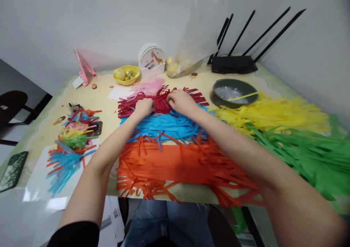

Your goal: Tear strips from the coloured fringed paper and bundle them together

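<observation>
Dark red fringed tissue paper (161, 105) lies across the far middle of the table, with both my hands on it. My left hand (144, 107) has its fingers curled down at the paper's left middle. A short way to the right, my right hand (181, 100) pinches the same red paper between thumb and fingers. Just below lies blue fringed paper (166, 126), and nearest me a wide orange fringed sheet (169, 163). Pink fringed paper (150, 86) shows behind the red. Yellow (279, 112) and green fringed paper (306, 155) are heaped at the right.
Finished-looking multicoloured tassels (73, 137) lie at left, near a phone (13, 170). At the back stand a yellow fruit bowl (126, 81), a giraffe-printed holder (152, 62), a plastic bag (195, 42) and a black router (233, 64). A dark bowl (217, 100) holds clear bits.
</observation>
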Demonstrator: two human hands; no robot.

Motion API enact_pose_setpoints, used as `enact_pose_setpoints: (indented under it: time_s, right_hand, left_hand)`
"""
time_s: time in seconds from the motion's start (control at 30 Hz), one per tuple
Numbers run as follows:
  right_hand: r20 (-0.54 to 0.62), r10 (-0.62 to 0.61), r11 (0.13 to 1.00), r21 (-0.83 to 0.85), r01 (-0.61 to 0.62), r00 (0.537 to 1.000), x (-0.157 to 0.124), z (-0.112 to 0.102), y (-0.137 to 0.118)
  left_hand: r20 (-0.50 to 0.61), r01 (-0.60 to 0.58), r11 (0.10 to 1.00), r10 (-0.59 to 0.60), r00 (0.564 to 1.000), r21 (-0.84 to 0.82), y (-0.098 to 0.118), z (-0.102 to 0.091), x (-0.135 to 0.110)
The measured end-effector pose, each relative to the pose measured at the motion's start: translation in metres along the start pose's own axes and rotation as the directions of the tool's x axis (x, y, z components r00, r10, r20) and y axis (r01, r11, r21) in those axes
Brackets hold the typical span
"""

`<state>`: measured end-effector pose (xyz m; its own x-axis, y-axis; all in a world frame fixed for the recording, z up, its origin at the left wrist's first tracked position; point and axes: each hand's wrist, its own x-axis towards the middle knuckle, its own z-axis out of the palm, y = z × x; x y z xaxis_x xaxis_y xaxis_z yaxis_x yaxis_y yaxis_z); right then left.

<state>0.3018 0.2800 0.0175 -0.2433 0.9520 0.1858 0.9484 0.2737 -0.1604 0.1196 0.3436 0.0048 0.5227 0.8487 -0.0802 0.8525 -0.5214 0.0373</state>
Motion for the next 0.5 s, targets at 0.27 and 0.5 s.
enact_pose_setpoints:
  time_s: [0.27, 0.5]
  right_hand:
    - [0.151, -0.064, 0.997, 0.049, 0.057, 0.986, -0.01, 0.03, -0.047]
    - [0.198, 0.117, 0.993, 0.005, -0.12, 0.973, 0.014, 0.062, -0.052]
  left_hand:
    - [-0.091, 0.056, 0.992, -0.066, 0.994, -0.11, -0.001, -0.009, 0.01]
    - [-0.317, 0.034, 0.994, -0.066, 0.946, -0.105, 0.01, -0.022, 0.001]
